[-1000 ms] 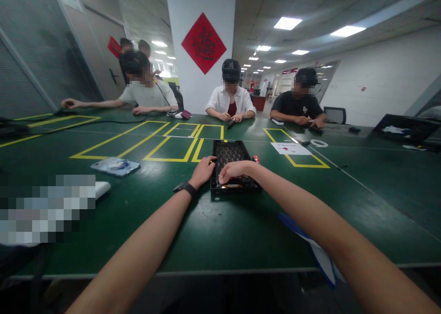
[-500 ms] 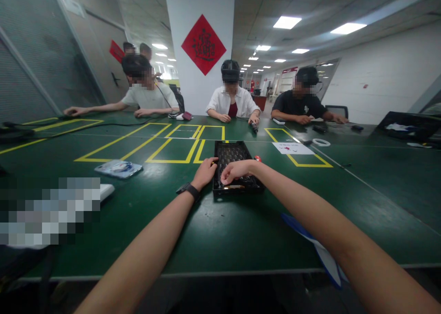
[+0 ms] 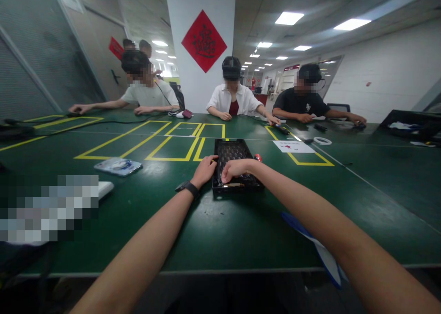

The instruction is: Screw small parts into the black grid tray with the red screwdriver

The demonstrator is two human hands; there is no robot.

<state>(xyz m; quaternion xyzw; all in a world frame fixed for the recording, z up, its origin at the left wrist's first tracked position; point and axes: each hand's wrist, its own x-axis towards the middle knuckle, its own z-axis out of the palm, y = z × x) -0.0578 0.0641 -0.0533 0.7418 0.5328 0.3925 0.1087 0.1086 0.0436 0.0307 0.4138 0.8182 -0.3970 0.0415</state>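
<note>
A black tray (image 3: 230,149) with a gridded inside lies on the green table (image 3: 213,222) in front of me. My left hand (image 3: 204,170), with a dark watch on the wrist, rests against the tray's left rim, fingers curled over the edge. My right hand (image 3: 234,168) hovers over the tray's near part with its fingers bent down and pinched together; what they hold is too small to make out. A thin light stick (image 3: 234,185) lies in the tray under that hand. A small red object (image 3: 256,157) sits at the tray's right side.
Three people sit across the table, their hands on it. Yellow tape rectangles (image 3: 172,146) mark the surface. A flat packet (image 3: 118,166) and a white item (image 3: 105,188) lie left, a white sheet (image 3: 291,146) and tape ring (image 3: 323,140) right. A blue-white thing (image 3: 320,252) hangs at the near edge.
My hands have stayed at the tray. The person in white opposite has stretched an arm out to the right, and the person in black has reached further right.
</note>
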